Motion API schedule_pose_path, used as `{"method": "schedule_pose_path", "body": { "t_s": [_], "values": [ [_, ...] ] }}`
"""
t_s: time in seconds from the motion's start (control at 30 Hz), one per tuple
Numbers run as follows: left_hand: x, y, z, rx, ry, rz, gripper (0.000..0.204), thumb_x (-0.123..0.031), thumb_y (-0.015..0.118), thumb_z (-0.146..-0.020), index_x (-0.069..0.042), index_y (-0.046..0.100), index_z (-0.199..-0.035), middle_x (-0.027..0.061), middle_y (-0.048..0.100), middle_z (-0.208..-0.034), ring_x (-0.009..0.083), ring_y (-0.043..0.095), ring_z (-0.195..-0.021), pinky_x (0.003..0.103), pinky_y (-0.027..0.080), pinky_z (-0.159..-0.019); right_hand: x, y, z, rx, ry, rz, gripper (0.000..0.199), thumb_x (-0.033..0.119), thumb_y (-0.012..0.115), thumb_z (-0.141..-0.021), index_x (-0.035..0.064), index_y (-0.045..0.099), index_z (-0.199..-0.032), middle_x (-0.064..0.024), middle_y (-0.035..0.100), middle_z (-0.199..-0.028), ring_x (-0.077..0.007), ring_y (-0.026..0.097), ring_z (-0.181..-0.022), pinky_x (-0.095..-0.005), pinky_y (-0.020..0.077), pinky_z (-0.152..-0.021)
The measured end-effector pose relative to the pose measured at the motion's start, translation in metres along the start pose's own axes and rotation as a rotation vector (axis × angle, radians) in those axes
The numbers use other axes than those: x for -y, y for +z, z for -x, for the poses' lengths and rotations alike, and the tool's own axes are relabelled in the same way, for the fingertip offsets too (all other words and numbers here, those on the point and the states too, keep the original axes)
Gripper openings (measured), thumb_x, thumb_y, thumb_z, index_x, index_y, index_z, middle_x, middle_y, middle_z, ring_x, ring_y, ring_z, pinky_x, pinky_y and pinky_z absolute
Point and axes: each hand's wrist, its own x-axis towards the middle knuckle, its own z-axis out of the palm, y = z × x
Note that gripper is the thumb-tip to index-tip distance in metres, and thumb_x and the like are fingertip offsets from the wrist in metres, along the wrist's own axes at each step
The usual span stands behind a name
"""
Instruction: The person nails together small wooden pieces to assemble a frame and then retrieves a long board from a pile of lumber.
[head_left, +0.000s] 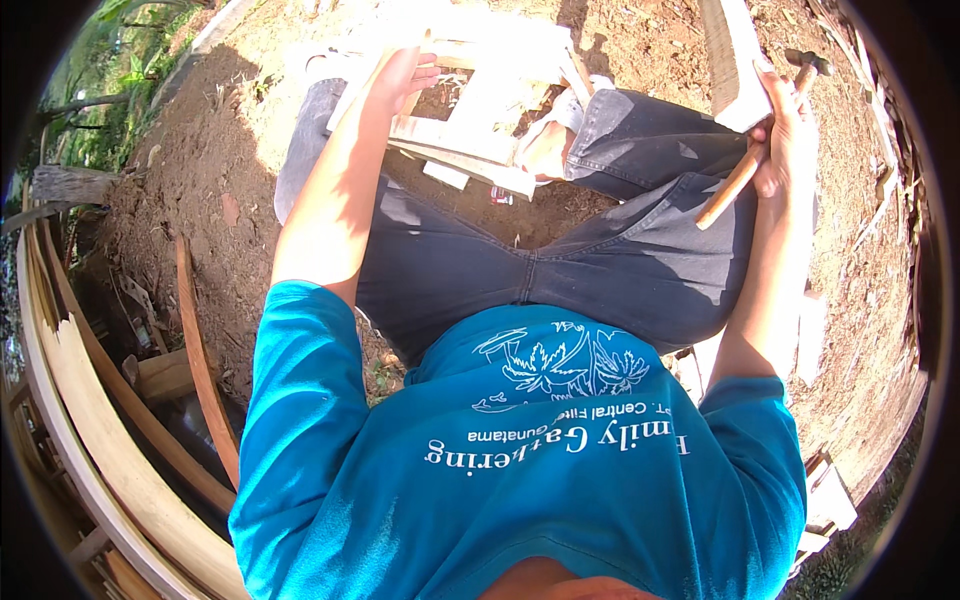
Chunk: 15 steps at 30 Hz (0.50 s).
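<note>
Shirt (530,510): teal, white leaf print and lettering. Pants (640,240): dark blue-grey. Hammer handle (732,187): orange-brown; hammer head (810,62): dark. Board (737,60): cream. Ground (200,150): brown. Ground's left edge: tan planks (110,440), 1 reddish-brown strip (198,360). Upper-left edge: green plants (135,75).

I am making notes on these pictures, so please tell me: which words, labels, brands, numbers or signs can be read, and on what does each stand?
Blue shirt: white lettering, upside down in this view, near a white leaf drawing; partly readable, but I do not copy its words.
Small red-and-white item between the legs: too small to read.
Hammer and wooden board: no lettering that I can make out.
</note>
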Motion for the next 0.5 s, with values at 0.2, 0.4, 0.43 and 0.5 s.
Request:
{"method": "schedule_pose_path", "body": {
  "t_s": [0.2, 0.4, 0.43, 0.5],
  "values": [
    [0.018, 0.083, -0.112, -0.317, -0.286, 0.714, 0.062, -0.018, 0.052, -0.100, -0.001, 0.015, -0.147, 0.0257, 0.040, -0.145, 0.0402, 0.057, -0.120, 0.062, 0.050, -0.097, 0.008, 0.011, 0.009, -0.061, 0.056, -0.067, 0.028, 0.029, 0.075, -0.091, 0.0085, 0.062, -0.104, 0.0039, 0.057, -0.075, -0.0013, 0.045, -0.050, -0.0158, 0.0377, -0.042],
    [-0.015, 0.121, -0.098, -0.645, -0.034, 0.674, 0.055, -0.020, 0.061, -0.096, -0.002, 0.026, -0.135, 0.0198, 0.053, -0.126, 0.0319, 0.063, -0.101, 0.052, 0.056, -0.088, 0.004, 0.006, 0.007, -0.027, -0.027, -0.062, 0.035, 0.025, 0.065, -0.098, 0.0090, 0.054, -0.128, 0.0018, 0.063, -0.099, 0.0032, 0.048, -0.056, -0.0118, 0.0382, -0.041],
    [-0.023, 0.120, -0.089, -0.640, 0.026, 0.657, 0.053, -0.020, 0.061, -0.096, -0.002, 0.028, -0.134, 0.0196, 0.053, -0.124, 0.0314, 0.063, -0.099, 0.051, 0.056, -0.086, 0.000, 0.003, 0.002, -0.011, -0.021, -0.057, 0.035, 0.024, 0.065, -0.098, 0.0093, 0.054, -0.128, 0.0016, 0.063, -0.099, 0.0029, 0.049, -0.057, -0.0121, 0.0382, -0.041],
    [-0.042, 0.118, -0.062, -0.607, 0.136, 0.644, 0.049, -0.020, 0.060, -0.097, -0.002, 0.032, -0.133, 0.0190, 0.055, -0.120, 0.0305, 0.063, -0.096, 0.048, 0.056, -0.084, -0.006, -0.007, -0.003, 0.026, -0.003, -0.031, 0.033, 0.023, 0.064, -0.099, 0.0100, 0.054, -0.128, 0.0012, 0.064, -0.098, 0.0025, 0.049, -0.058, -0.0126, 0.0382, -0.042]
  ]
}}
